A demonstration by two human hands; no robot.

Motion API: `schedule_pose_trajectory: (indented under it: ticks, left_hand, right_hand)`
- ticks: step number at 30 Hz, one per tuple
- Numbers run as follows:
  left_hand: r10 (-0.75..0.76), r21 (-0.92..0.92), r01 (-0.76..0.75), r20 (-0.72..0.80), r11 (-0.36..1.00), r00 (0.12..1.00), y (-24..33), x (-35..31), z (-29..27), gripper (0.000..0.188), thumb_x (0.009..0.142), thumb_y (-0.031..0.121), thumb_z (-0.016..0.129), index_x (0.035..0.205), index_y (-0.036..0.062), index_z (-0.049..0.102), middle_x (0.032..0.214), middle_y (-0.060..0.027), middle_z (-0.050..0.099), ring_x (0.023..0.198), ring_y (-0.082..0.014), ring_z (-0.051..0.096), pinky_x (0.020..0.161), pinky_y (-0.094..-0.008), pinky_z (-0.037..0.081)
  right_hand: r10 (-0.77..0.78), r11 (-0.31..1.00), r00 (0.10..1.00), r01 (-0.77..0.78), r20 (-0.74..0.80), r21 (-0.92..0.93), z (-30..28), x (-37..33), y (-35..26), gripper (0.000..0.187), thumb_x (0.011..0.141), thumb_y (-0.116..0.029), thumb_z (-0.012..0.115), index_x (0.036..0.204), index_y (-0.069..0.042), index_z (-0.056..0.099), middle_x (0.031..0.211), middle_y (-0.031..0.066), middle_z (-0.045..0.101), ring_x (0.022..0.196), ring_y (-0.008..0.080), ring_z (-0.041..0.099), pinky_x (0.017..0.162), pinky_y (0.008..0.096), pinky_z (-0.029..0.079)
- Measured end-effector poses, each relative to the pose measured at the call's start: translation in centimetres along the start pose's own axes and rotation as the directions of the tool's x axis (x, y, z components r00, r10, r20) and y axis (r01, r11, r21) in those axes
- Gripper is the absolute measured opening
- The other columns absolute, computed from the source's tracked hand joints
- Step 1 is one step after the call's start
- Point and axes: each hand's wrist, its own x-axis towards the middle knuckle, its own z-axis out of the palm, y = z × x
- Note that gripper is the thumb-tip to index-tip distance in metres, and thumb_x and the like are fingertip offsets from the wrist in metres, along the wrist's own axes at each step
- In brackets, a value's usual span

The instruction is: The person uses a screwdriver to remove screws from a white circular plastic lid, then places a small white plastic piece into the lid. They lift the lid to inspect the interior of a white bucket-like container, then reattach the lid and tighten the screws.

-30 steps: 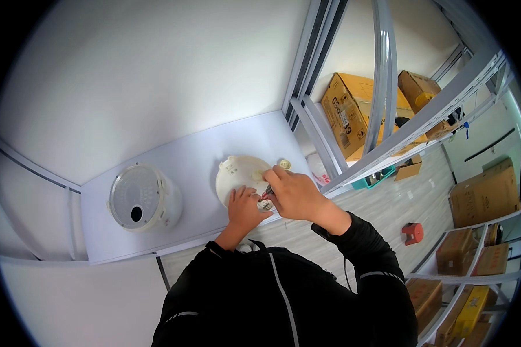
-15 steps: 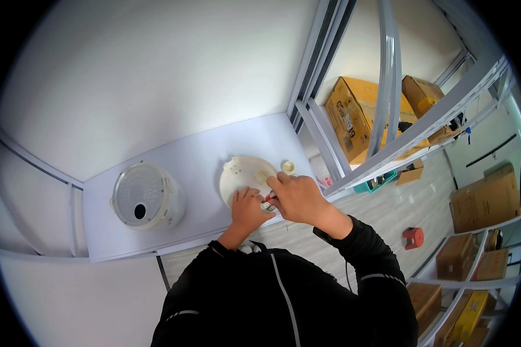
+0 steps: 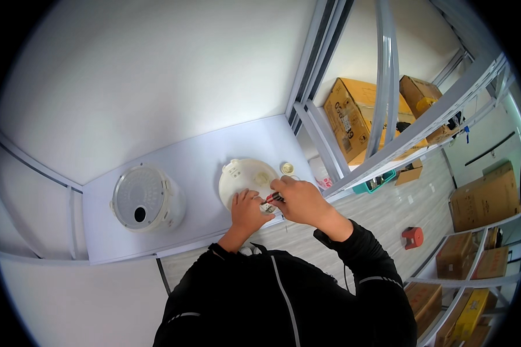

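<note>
Holding red/blk tool [image 3: 272, 198], poss. screwdriver, pale tabletop [image 3: 197, 150], grey flr [image 3: 376, 222], shelved ctns [image 3: 454, 254]

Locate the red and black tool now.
In the head view, the red and black tool is just right of centre, in the right hand, near the left hand and round white part.

— How does the left hand [image 3: 249, 211] sit?
— Back upward, fingers [image 3: 242, 195] reaching forward, thumb [image 3: 267, 218] pointing toward the right hand [image 3: 300, 200].
— And that one?
— Curled inward, near its partner.
— The arms?
— Left arm [image 3: 194, 277] and right arm [image 3: 376, 260] both bend, converging ahead of the torso [image 3: 257, 298].
</note>
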Motion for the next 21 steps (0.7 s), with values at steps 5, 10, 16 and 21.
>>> schedule_pose_trajectory:
  ticks: [5,10,16,21]
  left_hand:
    - [-0.042,-0.014,0.042,0.040,0.999,0.998,-0.2,-0.3,-0.8,0.053,0.069,0.044,0.093,0.111,0.0144,0.084,0.139,-0.0045,0.069,0.144,-0.0307,0.053,0.124,-0.0505,0.033]
    - [0.018,0.007,-0.018,-0.044,1.000,0.999,-2.8,-2.6,-0.9,0.048,0.072,0.036,0.088,0.115,0.0161,0.084,0.141,-0.0043,0.069,0.140,-0.0308,0.056,0.124,-0.0552,0.035]
    - [-0.093,0.101,0.082,0.106,0.991,0.990,-4.1,-3.5,-4.3,0.056,0.070,0.032,0.085,0.125,0.0227,0.082,0.122,-0.0030,0.074,0.117,-0.0274,0.068,0.103,-0.0461,0.049]
    - [-0.153,0.114,0.135,0.172,0.984,0.973,-4.2,-4.3,-5.9,0.057,0.072,0.030,0.081,0.128,0.0196,0.081,0.107,-0.0045,0.076,0.101,-0.0299,0.070,0.092,-0.0439,0.046]
  right_hand:
    - [0.098,0.981,0.971,-0.058,-0.220,0.183,-3.0,-0.1,0.6,0.031,0.085,-0.011,0.084,0.109,-0.003,0.066,0.099,0.0196,0.073,0.085,0.0401,0.074,0.075,0.0461,0.059]
    - [0.414,0.901,0.808,-0.299,-0.420,0.313,-0.6,-0.6,4.1,0.029,0.086,-0.015,0.084,0.103,-0.001,0.065,0.087,0.0187,0.074,0.080,0.0355,0.075,0.073,0.0412,0.058]
    - [0.578,0.805,0.744,-0.450,-0.336,0.387,6.7,-0.7,7.8,0.035,0.088,-0.017,0.083,0.104,-0.003,0.056,0.096,0.0222,0.070,0.086,0.0427,0.071,0.076,0.0507,0.057]
    - [0.536,0.825,0.789,-0.417,-0.298,0.380,11.5,-0.5,8.0,0.037,0.092,-0.019,0.081,0.110,-0.003,0.053,0.102,0.0234,0.066,0.088,0.0459,0.069,0.076,0.0535,0.056]
